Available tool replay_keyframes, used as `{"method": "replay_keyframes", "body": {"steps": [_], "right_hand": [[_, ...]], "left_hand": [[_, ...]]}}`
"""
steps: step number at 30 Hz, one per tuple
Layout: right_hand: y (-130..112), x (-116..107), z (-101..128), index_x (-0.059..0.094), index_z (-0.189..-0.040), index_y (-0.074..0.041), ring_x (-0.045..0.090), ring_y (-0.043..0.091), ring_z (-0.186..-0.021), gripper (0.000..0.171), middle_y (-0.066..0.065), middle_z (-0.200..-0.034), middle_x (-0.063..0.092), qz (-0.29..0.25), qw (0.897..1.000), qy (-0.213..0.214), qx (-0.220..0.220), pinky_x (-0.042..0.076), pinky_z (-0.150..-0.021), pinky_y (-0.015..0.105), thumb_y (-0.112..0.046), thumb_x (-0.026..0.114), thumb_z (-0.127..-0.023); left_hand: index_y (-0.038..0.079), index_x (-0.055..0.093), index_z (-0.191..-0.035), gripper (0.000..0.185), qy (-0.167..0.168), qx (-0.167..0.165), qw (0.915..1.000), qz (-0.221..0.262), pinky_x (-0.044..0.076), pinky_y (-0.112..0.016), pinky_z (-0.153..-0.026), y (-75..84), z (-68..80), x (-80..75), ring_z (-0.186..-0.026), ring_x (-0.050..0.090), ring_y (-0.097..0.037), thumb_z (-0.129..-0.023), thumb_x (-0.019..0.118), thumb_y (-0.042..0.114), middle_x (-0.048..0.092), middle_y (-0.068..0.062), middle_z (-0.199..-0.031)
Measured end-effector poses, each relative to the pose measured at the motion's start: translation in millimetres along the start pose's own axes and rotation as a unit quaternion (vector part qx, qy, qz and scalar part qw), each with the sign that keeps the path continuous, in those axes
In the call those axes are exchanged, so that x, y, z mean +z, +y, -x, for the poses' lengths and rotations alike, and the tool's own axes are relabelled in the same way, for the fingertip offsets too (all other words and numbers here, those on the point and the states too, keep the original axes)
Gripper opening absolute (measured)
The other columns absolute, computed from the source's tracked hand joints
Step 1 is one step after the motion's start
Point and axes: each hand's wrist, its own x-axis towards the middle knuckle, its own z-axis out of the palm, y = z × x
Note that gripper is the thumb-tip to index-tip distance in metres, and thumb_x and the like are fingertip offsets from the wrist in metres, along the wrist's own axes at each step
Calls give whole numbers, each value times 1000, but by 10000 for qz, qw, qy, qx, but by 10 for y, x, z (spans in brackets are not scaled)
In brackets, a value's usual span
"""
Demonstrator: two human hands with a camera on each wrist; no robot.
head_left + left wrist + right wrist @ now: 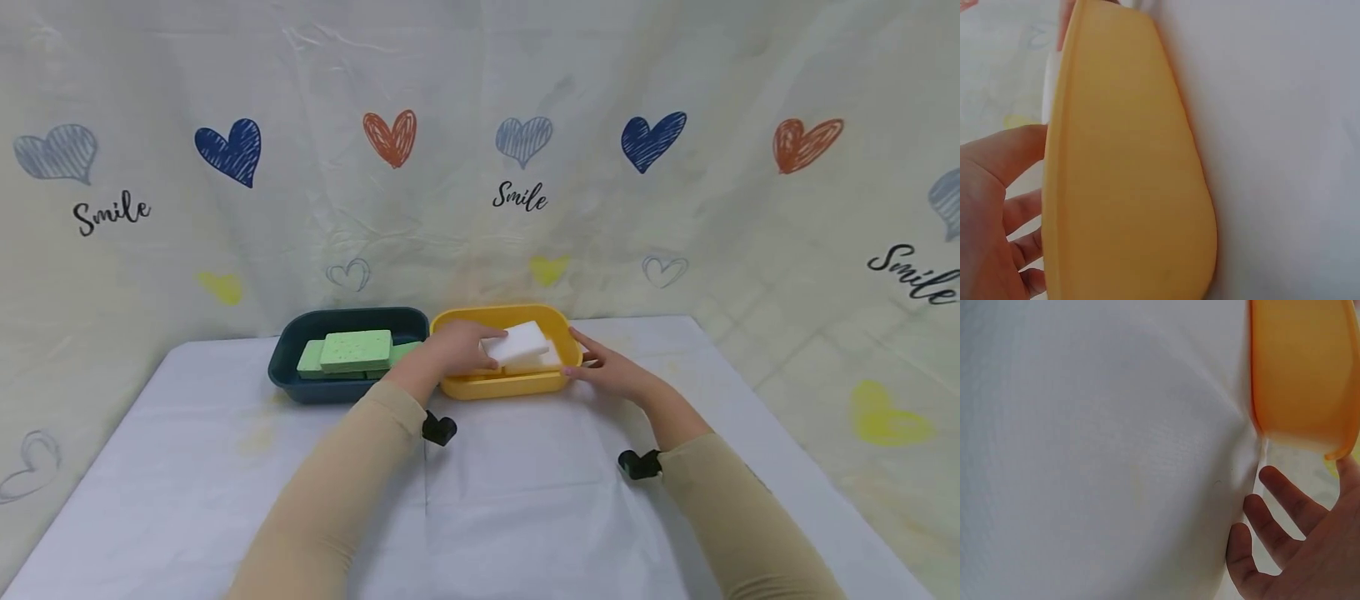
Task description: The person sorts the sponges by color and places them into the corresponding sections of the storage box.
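Observation:
My left hand [456, 346] reaches over the near rim of a yellow tray [495, 387] and grips a white sponge [521, 340] between thumb and fingers. This sponge sits tilted over another white sponge [551, 357] inside the tray. In the left wrist view the tray's wall hides part of the left hand [991, 206] and the sponge. At the tray's right end is my right hand [615, 371], its fingers spread along the outside. One digit touches the rim in the right wrist view, while the other fingers [1272, 531] extend below the tray's end.
Left of the yellow tray, close beside it, stands a dark teal tray [307, 390] with several green sponges [356, 350], some stacked. Both trays are at the back of a table with a white cover [525, 500]. A heart-printed curtain [450, 233] hangs behind.

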Motion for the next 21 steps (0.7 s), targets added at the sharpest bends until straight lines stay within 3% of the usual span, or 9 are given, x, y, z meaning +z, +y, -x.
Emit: {"method": "replay_keyframes", "body": {"steps": [11, 21], "right_hand": [[-28, 17, -3, 9, -158, -43, 43, 40, -129, 97, 22, -149, 39, 17, 9999, 33, -102, 36, -106, 62, -65, 66, -84], [-15, 1, 23, 8, -159, -42, 43, 41, -129, 93, 22, -148, 39, -34, 9999, 4, -104, 37, -105, 63, -58, 66, -88]], "left_hand": [[40, 49, -146, 60, -284, -267, 9992, 60, 31, -44, -115, 256, -248, 43, -135, 43, -24, -90, 73, 39, 49, 2, -149], [38, 37, -153, 75, -347, -132, 9989, -290, 27, -48, -117, 360, -384, 85, -139, 40, -28, -88, 74, 43, 46, 2, -152]]}}
